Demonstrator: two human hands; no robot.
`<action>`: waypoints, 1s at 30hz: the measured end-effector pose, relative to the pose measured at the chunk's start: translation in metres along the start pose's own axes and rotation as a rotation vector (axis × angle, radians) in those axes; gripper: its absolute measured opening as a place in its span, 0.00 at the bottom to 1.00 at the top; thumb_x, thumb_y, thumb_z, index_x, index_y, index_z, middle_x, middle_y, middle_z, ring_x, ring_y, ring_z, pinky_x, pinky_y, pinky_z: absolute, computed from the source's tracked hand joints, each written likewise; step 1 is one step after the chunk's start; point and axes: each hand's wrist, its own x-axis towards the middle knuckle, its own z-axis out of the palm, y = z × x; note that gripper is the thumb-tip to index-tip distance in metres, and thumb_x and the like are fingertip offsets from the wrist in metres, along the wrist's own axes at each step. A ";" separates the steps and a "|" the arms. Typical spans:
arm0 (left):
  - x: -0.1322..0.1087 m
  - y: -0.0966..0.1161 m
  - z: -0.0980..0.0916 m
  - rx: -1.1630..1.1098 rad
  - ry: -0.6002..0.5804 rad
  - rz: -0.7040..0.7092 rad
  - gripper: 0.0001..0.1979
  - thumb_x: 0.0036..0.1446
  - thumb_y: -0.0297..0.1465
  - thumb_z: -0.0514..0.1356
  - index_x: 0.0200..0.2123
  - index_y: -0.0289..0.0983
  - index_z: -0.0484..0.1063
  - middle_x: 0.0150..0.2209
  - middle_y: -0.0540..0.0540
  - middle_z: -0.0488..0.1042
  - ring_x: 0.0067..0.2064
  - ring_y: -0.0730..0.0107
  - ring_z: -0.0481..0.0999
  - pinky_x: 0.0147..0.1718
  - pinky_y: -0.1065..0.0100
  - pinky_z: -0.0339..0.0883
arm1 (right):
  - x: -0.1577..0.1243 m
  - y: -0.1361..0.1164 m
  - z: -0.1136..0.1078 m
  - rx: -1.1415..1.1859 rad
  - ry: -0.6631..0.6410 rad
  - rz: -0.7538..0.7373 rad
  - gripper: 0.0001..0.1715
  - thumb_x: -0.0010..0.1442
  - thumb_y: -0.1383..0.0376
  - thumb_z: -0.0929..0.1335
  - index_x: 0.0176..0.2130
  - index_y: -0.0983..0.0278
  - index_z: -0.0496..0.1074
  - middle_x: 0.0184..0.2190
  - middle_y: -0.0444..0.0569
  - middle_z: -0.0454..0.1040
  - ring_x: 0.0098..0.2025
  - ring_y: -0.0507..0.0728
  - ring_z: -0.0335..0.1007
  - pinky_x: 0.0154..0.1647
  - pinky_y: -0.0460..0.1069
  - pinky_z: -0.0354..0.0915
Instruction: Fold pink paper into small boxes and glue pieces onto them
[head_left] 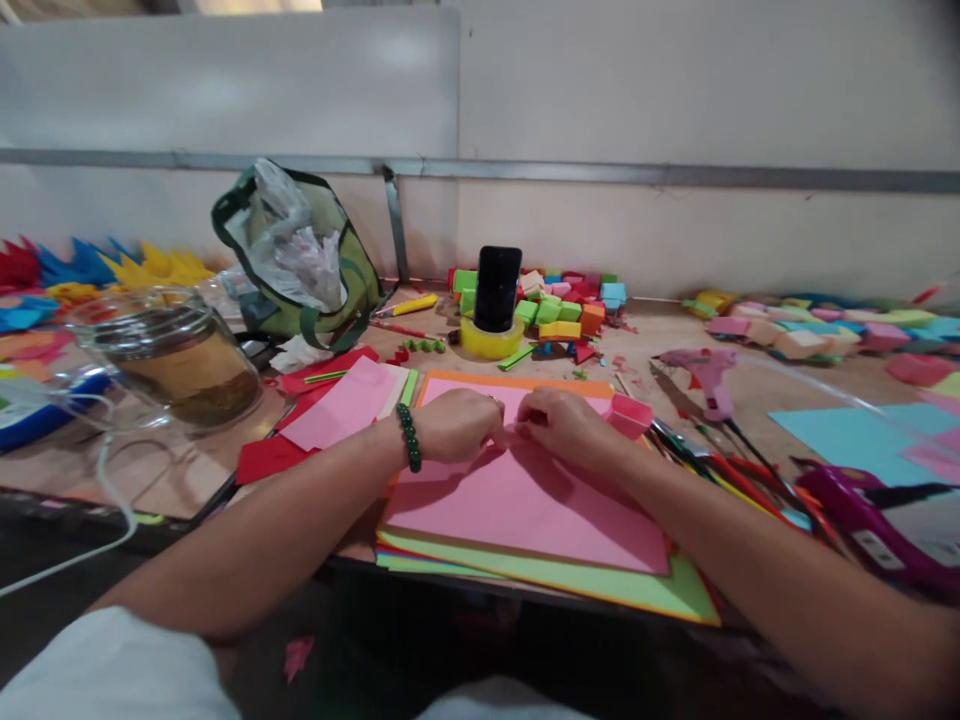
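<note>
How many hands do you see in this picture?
2. The left hand has a green bead bracelet at its wrist; the right hand is close beside it. Both are over the pink paper. I see no others.

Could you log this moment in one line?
Left hand: over pink sheet; right hand: close beside left; beneath sheet: coloured paper stack; nearby: phone, pink glue gun

**Matt Paper, Glossy Plastic, Dull Metal**

We see smooth, matt paper in the pink sheet [540, 510] and the small folded blocks [560, 330]. The jar [199, 375] looks to us like clear, glossy glass, the yellow tape roll [491, 341] like shiny plastic. We note a cloth-like green bag [358, 275] with crinkled plastic [306, 258] inside, and a dull metal rail [600, 173].
</note>
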 end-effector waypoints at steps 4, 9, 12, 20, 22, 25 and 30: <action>-0.005 0.001 0.002 -0.079 -0.027 0.048 0.12 0.49 0.21 0.57 0.31 0.40 0.79 0.34 0.46 0.76 0.35 0.68 0.73 0.34 0.71 0.62 | -0.001 0.001 -0.005 0.079 -0.111 0.025 0.10 0.58 0.61 0.66 0.30 0.64 0.71 0.26 0.45 0.73 0.26 0.51 0.65 0.27 0.45 0.55; -0.009 0.005 0.007 -0.171 0.025 -0.142 0.07 0.53 0.31 0.59 0.32 0.38 0.78 0.34 0.46 0.75 0.34 0.68 0.72 0.34 0.70 0.63 | 0.001 0.000 -0.009 0.063 -0.151 0.041 0.14 0.53 0.55 0.68 0.29 0.64 0.70 0.25 0.45 0.73 0.26 0.51 0.64 0.25 0.45 0.54; -0.008 0.011 0.013 -0.149 0.129 -0.263 0.07 0.53 0.32 0.58 0.32 0.37 0.76 0.33 0.47 0.74 0.33 0.68 0.72 0.33 0.69 0.62 | 0.001 0.000 -0.008 0.061 -0.163 0.059 0.16 0.53 0.53 0.68 0.29 0.63 0.69 0.25 0.44 0.73 0.26 0.51 0.65 0.24 0.45 0.53; -0.009 0.016 0.019 -0.095 0.139 -0.213 0.11 0.53 0.25 0.54 0.31 0.38 0.77 0.34 0.48 0.75 0.35 0.68 0.72 0.36 0.68 0.62 | 0.000 0.000 -0.008 0.071 -0.190 0.051 0.14 0.52 0.54 0.68 0.30 0.63 0.69 0.26 0.45 0.73 0.27 0.52 0.65 0.25 0.45 0.54; -0.011 0.017 0.017 -0.075 0.114 -0.158 0.12 0.54 0.25 0.54 0.30 0.40 0.77 0.35 0.48 0.75 0.36 0.68 0.72 0.37 0.68 0.62 | 0.000 -0.003 -0.010 0.063 -0.198 0.064 0.14 0.52 0.55 0.68 0.30 0.63 0.69 0.27 0.45 0.73 0.27 0.52 0.65 0.25 0.45 0.54; -0.015 0.020 0.014 -0.010 0.083 -0.112 0.13 0.54 0.24 0.53 0.26 0.39 0.76 0.33 0.47 0.74 0.36 0.67 0.72 0.36 0.67 0.61 | 0.000 -0.007 -0.013 0.044 -0.216 0.093 0.14 0.51 0.55 0.69 0.29 0.64 0.69 0.27 0.46 0.73 0.26 0.52 0.64 0.24 0.45 0.54; -0.019 0.031 0.018 0.068 0.093 -0.154 0.12 0.57 0.28 0.51 0.29 0.37 0.75 0.32 0.44 0.72 0.36 0.64 0.70 0.36 0.65 0.63 | 0.001 -0.009 -0.015 -0.004 -0.222 0.125 0.14 0.51 0.54 0.69 0.29 0.63 0.69 0.27 0.45 0.73 0.26 0.52 0.65 0.24 0.45 0.53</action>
